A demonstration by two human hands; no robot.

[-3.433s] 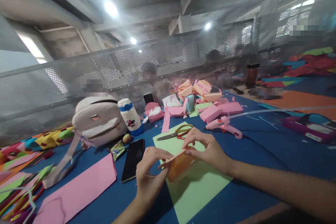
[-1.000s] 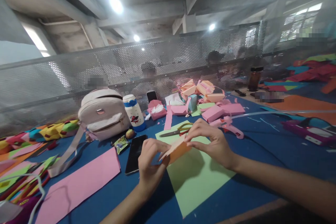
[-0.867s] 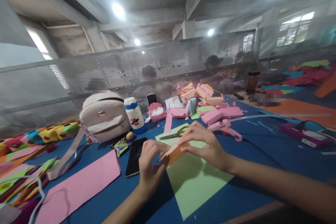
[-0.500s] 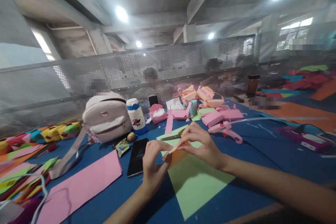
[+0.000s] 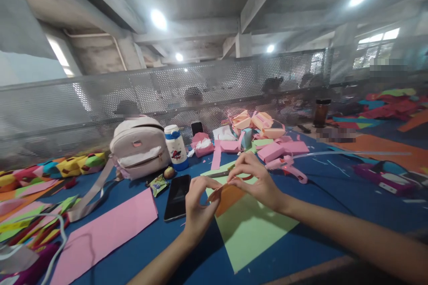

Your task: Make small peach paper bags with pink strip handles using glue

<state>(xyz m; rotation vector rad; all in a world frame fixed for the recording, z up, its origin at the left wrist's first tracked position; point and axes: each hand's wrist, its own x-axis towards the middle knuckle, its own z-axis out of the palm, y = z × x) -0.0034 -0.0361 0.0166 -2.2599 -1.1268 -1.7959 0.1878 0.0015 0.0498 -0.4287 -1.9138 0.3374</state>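
Note:
My left hand (image 5: pixel 197 207) and my right hand (image 5: pixel 256 180) both pinch a small folded piece of orange paper (image 5: pixel 228 197), held just above a light green sheet (image 5: pixel 252 231) on the blue table (image 5: pixel 334 196). The left fingers grip its near left edge. The right fingers press along its top fold. Scissors (image 5: pixel 221 173) lie partly hidden behind my right hand. A pink glue gun (image 5: pixel 287 167) lies to the right of my right hand.
A black phone (image 5: pixel 177 190) lies left of my hands, with a pink sheet (image 5: pixel 103 234) further left. A beige bag (image 5: pixel 140 148), a white bottle (image 5: pixel 176 147) and a heap of pink paper boxes (image 5: pixel 267 136) stand behind. A perforated metal screen (image 5: pixel 83 102) closes the back; people sit beyond it.
The camera has drifted a little, and both hands have kept working the orange paper, my fingers shifting along its top edge. It now looks more closed up than 3.4 s ago.

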